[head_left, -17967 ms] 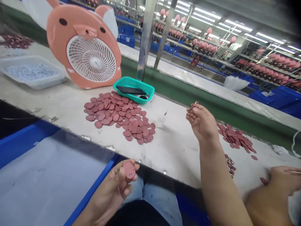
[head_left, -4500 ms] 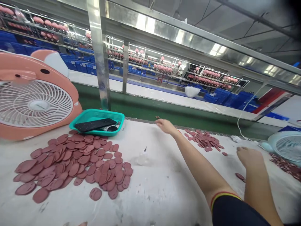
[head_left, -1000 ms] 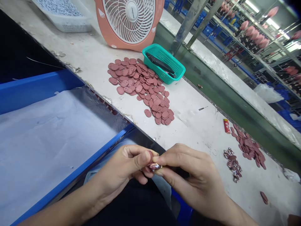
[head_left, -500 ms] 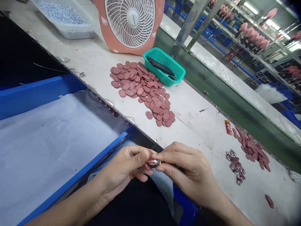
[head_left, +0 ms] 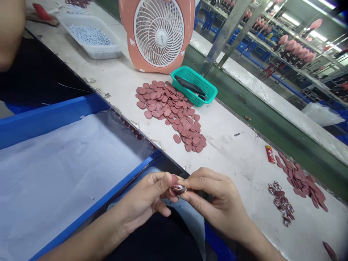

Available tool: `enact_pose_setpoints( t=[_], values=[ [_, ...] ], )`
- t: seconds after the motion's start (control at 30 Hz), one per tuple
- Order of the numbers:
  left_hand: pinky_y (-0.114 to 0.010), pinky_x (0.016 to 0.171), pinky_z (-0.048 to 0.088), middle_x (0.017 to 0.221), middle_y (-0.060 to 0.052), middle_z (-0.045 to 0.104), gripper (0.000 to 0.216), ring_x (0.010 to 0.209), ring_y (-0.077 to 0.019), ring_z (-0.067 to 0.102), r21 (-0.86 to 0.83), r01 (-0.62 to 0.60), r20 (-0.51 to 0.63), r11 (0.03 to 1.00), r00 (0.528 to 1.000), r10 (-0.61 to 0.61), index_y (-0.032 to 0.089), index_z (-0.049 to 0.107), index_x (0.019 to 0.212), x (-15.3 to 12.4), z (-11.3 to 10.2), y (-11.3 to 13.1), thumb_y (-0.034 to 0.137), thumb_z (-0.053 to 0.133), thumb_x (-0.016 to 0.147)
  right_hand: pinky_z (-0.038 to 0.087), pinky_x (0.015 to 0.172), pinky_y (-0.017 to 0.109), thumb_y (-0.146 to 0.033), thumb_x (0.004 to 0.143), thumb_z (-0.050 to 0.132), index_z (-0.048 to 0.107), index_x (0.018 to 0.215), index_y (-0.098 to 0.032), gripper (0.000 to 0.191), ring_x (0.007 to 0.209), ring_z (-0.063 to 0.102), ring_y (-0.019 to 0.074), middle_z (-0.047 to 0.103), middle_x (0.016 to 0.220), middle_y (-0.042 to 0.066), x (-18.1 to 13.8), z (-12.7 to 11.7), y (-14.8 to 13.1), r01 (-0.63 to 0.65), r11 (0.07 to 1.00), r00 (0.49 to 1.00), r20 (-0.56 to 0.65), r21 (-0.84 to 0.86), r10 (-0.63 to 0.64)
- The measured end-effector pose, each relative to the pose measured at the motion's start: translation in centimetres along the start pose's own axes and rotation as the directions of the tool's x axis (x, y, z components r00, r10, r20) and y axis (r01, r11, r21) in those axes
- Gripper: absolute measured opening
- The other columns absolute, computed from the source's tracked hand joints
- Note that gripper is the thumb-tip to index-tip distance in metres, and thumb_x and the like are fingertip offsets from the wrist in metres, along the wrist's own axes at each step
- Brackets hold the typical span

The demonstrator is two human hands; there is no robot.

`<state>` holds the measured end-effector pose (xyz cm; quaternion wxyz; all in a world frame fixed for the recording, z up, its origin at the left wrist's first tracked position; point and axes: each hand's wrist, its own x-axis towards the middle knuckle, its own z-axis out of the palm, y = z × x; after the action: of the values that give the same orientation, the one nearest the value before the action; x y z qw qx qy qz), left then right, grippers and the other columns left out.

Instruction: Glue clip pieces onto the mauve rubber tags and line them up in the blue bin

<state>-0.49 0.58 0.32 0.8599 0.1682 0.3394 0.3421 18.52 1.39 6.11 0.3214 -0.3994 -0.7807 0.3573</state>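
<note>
A mauve oval disc (head_left: 174,180) and patterned scrap (head_left: 178,189) sit pinched between left hand (head_left: 144,197) and right hand (head_left: 214,199).

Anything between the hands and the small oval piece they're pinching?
Nothing visible: the left hand and right hand both touch the small maroon oval piece directly, fingertips on it.

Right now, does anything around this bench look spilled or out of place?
Yes: a few dark red oval pieces lie along the front edge of the bench, just above the blue bin rim, away from the main pile, so they look dropped.
</note>
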Motion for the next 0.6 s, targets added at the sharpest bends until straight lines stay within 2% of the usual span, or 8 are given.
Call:
enact_pose_setpoints(
  t=[0.1,0.17,0.23,0.3,0.37,0.43,0.6],
  values=[
    [-0.015,0.043,0.053,0.086,-0.008,0.069,0.06,0.07,-0.015,0.064,-0.035,-0.005,-0.023,0.999,1.0,0.004,0.015,0.08,0.089,-0.2,-0.7,0.3,0.067,0.085,0.059,0.057,0.06,0.022,-0.014,0.089,0.07,0.076,0.106,-0.023,0.02,0.068,0.067,0.0118,0.071,0.081,0.002,0.3,0.8,0.3,0.024,0.997,0.997,-0.074,-0.08,-0.03],
    [-0.017,0.044,0.054,0.092,-0.008,0.069,0.062,0.071,-0.0149,0.064,-0.035,-0.081,-0.167,0.996,0.983,0.075,0.017,0.08,0.096,-0.4,-1.1,0.2,0.065,0.087,0.057,0.056,0.059,0.024,-0.014,0.09,0.068,0.074,0.106,-0.021,0.019,0.069,0.066,0.013,0.07,0.081,0.003,0.5,1.9,0.9,0.056,0.976,0.981,-0.173,-0.211,-0.094],
    [-0.017,0.042,0.053,0.082,-0.003,0.066,0.052,0.065,-0.0126,0.059,0.024,-0.194,-0.343,0.981,0.92,0.19,0.018,0.078,0.087,-0.6,-1.4,-0.1,0.058,0.091,0.056,0.056,0.06,0.026,-0.013,0.091,0.068,0.072,0.108,-0.019,0.018,0.07,0.065,0.0145,0.07,0.082,0.005,0.8,3.5,1.6,0.109,0.917,0.939,-0.263,-0.384,-0.221],
    [-0.017,0.041,0.05,0.069,0.001,0.061,0.043,0.06,-0.0117,0.054,0.108,-0.283,-0.427,0.953,0.853,0.302,0.019,0.074,0.075,-0.8,-1.4,-0.4,0.05,0.095,0.056,0.055,0.061,0.029,-0.011,0.091,0.068,0.069,0.112,-0.015,0.021,0.07,0.063,0.0159,0.071,0.082,0.007,1.0,5.2,2.4,0.171,0.827,0.888,-0.28,-0.535,-0.365],
    [-0.017,0.041,0.049,0.069,0.001,0.063,0.039,0.06,-0.0126,0.054,0.17,-0.338,-0.431,0.926,0.819,0.378,0.019,0.072,0.071,-0.7,-1.4,-0.6,0.044,0.096,0.054,0.053,0.06,0.03,-0.009,0.09,0.069,0.067,0.116,-0.01,0.026,0.068,0.061,0.0167,0.071,0.08,0.008,1.2,6.6,2.9,0.219,0.749,0.854,-0.248,-0.625,-0.456],
    [-0.017,0.041,0.047,0.079,-0.002,0.071,0.037,0.063,-0.0131,0.057,0.202,-0.369,-0.434,0.907,0.797,0.42,0.019,0.071,0.072,-0.5,-1.5,-0.5,0.042,0.096,0.055,0.051,0.057,0.031,-0.009,0.09,0.069,0.066,0.117,-0.008,0.027,0.065,0.058,0.0169,0.071,0.079,0.008,1.3,7.5,3.4,0.242,0.715,0.848,-0.215,-0.656,-0.484],
    [-0.016,0.043,0.046,0.097,-0.007,0.077,0.033,0.071,-0.0147,0.062,0.236,-0.356,-0.461,0.904,0.778,0.426,0.019,0.071,0.072,-0.1,-1.9,-0.5,0.044,0.091,0.062,0.05,0.057,0.031,-0.01,0.09,0.069,0.067,0.112,-0.01,0.022,0.063,0.055,0.0162,0.07,0.078,0.006,1.9,8.8,4.1,0.241,0.722,0.856,-0.209,-0.649,-0.473]
  ],
)
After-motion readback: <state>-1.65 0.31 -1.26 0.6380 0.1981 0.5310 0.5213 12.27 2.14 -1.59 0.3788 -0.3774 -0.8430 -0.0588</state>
